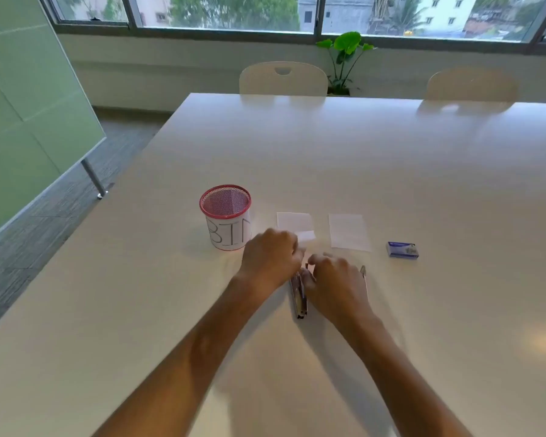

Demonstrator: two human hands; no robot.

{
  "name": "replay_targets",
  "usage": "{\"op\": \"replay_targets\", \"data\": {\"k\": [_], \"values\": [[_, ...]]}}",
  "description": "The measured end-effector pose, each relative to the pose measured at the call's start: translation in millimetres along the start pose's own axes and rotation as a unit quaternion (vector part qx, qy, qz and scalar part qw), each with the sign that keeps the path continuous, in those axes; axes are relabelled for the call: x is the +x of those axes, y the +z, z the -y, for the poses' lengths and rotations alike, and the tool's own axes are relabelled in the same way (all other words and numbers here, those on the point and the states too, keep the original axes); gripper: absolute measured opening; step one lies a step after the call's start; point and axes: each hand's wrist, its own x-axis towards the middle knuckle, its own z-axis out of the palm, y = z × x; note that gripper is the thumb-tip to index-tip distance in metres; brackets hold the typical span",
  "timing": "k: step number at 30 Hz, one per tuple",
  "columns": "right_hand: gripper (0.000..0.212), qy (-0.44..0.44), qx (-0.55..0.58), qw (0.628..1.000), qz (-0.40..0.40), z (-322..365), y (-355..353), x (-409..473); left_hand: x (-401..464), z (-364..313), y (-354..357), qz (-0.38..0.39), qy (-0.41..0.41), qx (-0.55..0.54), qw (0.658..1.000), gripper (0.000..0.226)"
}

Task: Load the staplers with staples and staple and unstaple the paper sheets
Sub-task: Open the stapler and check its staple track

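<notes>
1. The left hand (270,258) lay curled, fingers (292,247) bent inward over the upper end of a metal stapler (298,298) on the tabletop (391,171); whether they gripped it could not be told.
2. The right hand (334,280) was loosely bent, its fingers touching the same stapler from the right; no firm hold was visible.
3. A second stapler (363,274) lay just beside the right hand.
4. Two paper sheets (349,231) lay beyond the hands, with a staple box (402,250) to their right.
5. A red mesh bin (226,217) stood to the left.
</notes>
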Motion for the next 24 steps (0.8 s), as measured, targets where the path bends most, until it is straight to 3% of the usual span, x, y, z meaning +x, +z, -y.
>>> {"op": "replay_targets", "data": {"k": [6, 12, 18, 21, 24], "values": [[0.031, -0.001, -0.010, 1.000, -0.026, -2, 8, -6, -10, 3, 10, 0.041, -0.107, -0.018, 0.993, 0.027], [0.033, 0.004, -0.027, 0.999, -0.038, 3, 14, -4, -15, 6, 21, 0.003, -0.116, -0.047, 0.992, 0.022], [0.031, -0.002, -0.001, 0.999, -0.040, 8, 15, -10, -11, 6, 22, 0.018, -0.142, -0.059, 0.988, 0.024], [0.058, -0.004, -0.010, 1.000, -0.028, 12, 16, -16, -11, 8, 22, 0.012, -0.154, -0.080, 0.985, 0.024], [0.065, 0.002, -0.016, 1.000, -0.021, 15, 16, -16, -12, 8, 22, 0.009, -0.155, -0.101, 0.983, 0.024]]}}
